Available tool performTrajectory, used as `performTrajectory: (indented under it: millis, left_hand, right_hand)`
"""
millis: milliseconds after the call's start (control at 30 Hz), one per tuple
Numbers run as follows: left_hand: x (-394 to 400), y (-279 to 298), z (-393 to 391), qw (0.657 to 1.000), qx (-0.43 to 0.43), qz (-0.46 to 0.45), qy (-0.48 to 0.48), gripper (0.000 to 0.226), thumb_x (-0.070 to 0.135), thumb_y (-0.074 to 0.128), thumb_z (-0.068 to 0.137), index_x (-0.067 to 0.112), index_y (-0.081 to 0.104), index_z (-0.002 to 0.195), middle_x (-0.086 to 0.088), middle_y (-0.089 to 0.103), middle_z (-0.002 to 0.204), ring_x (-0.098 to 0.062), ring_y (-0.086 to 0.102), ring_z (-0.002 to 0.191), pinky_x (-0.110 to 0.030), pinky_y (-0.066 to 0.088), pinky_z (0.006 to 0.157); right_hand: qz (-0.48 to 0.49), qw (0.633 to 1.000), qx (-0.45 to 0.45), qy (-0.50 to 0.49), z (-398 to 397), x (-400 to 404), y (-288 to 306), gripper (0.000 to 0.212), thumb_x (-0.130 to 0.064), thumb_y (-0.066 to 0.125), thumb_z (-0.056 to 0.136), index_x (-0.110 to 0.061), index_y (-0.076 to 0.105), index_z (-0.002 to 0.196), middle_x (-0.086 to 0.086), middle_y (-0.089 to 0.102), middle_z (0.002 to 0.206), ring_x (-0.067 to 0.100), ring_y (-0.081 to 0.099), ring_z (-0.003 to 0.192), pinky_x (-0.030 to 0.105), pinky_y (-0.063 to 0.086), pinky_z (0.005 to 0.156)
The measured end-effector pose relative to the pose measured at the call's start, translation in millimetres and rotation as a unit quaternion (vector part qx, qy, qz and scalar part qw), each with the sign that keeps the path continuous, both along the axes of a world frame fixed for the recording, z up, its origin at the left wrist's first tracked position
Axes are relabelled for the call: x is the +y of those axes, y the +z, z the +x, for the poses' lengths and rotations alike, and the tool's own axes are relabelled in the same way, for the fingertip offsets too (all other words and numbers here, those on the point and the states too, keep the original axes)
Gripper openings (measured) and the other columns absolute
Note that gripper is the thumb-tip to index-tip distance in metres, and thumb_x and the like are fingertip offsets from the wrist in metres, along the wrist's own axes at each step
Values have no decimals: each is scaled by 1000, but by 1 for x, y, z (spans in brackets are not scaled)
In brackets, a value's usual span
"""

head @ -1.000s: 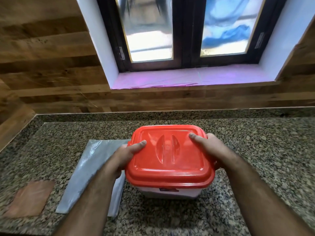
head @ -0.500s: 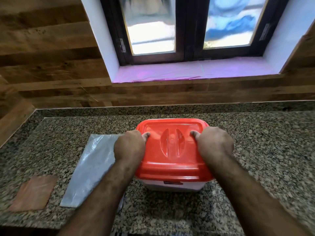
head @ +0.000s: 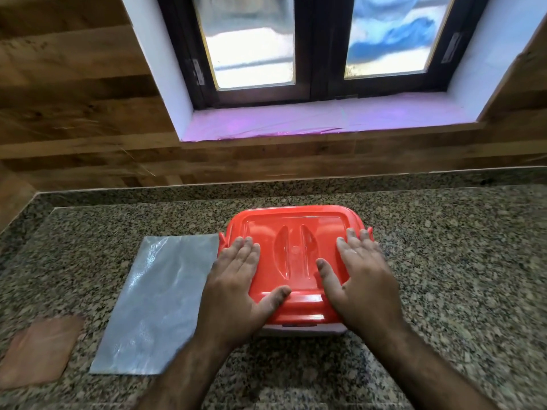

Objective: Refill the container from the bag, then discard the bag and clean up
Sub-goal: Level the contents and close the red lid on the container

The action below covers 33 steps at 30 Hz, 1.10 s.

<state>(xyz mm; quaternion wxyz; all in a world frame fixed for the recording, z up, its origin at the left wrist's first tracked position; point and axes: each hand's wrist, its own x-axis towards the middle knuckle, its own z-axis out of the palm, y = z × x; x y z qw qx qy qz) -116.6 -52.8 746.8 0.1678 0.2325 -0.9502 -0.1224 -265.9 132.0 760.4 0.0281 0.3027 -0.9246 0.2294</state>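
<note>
A white container (head: 305, 329) with a red lid (head: 296, 232) stands on the granite counter in the middle of the head view. The lid sits flat on top. My left hand (head: 236, 285) lies palm down on the lid's left side, fingers straight and spread. On the lid's right side my right hand (head: 364, 279) rests the same way. Neither hand grips anything. A flat silver-grey bag (head: 157, 303) lies on the counter just left of the container, its right edge partly under my left hand.
The granite counter (head: 458, 261) runs to a wooden wall at the back and left. A reddish-brown patch (head: 38, 350) marks the counter at the near left. A window with a pink sill (head: 325, 119) is above the back wall.
My hands went from holding the lid's sides, to fists pressing on it, to flat open palms on top. The container now sits slightly farther from me.
</note>
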Motion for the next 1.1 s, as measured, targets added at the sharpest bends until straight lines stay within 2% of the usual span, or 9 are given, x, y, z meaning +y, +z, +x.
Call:
performTrajectory:
  millis: [133,300,400,533,733,867,967,1033,1100]
  left_hand:
    - [-3,-7,-2,1000,20,-12,6,105,91,37,90,11,55,156,-5,50,164,-20,37,157,-42,29,128]
    - [-17,-5,-23,999,32,7,7,103,88,45,88,10,59,154,-6,54,162,-22,40,157,-48,36,127]
    - [-39,-4,-48,999,34,12,4,101,85,51,86,10,59,153,-7,54,161,-23,40,156,-45,33,129]
    - [-70,1,-94,1000,15,20,3,104,89,42,87,13,55,157,-7,51,165,-22,35,159,-42,26,132]
    - [-108,23,-159,995,-98,-4,2,112,96,20,88,20,30,170,-3,25,178,-24,8,167,-50,12,135]
    - [-118,34,-182,981,-194,-24,20,114,98,6,84,27,11,173,2,3,181,-23,-12,167,-64,0,132]
    - [-122,41,-192,973,-227,-19,49,112,97,4,84,28,1,173,2,-12,181,-22,-21,165,-71,-9,127]
    - [-121,42,-194,972,-224,-8,76,113,96,3,83,27,-5,172,0,-18,180,-23,-21,165,-71,-11,126]
    - [-115,37,-190,976,-195,24,96,115,95,1,81,25,-10,172,-3,-17,180,-25,-17,166,-70,-8,128]
  right_hand:
    - [-21,999,37,-14,-1,-3,-9,76,-63,46,95,-5,68,140,15,63,150,34,46,152,52,39,124]
    - [-6,999,30,-12,-21,-19,-2,78,-64,44,95,-7,69,140,13,63,151,33,45,153,47,37,123]
    - [2,1000,22,-9,-42,-38,3,80,-65,41,94,-7,66,143,14,61,153,34,43,154,47,37,126]
    - [-3,1000,13,-7,-82,-68,12,68,-57,52,99,-6,67,141,17,62,152,38,46,151,48,38,123]
    - [-12,1000,-8,-4,-140,-111,25,49,-48,54,104,-5,74,119,18,68,139,39,49,145,46,41,118]
    - [-21,1000,10,4,-164,-127,21,50,-48,48,105,-6,75,108,18,71,129,39,53,140,49,43,118]
    - [-4,999,32,-13,-177,-139,12,55,-52,41,108,-8,73,104,19,71,127,42,55,136,50,41,117]
    - [5,998,45,-31,-180,-146,7,63,-57,32,109,-10,72,107,19,70,133,42,52,141,53,35,122]
    - [-8,997,48,-53,-171,-148,-2,69,-61,24,110,-11,70,119,19,62,149,41,41,152,56,27,128]
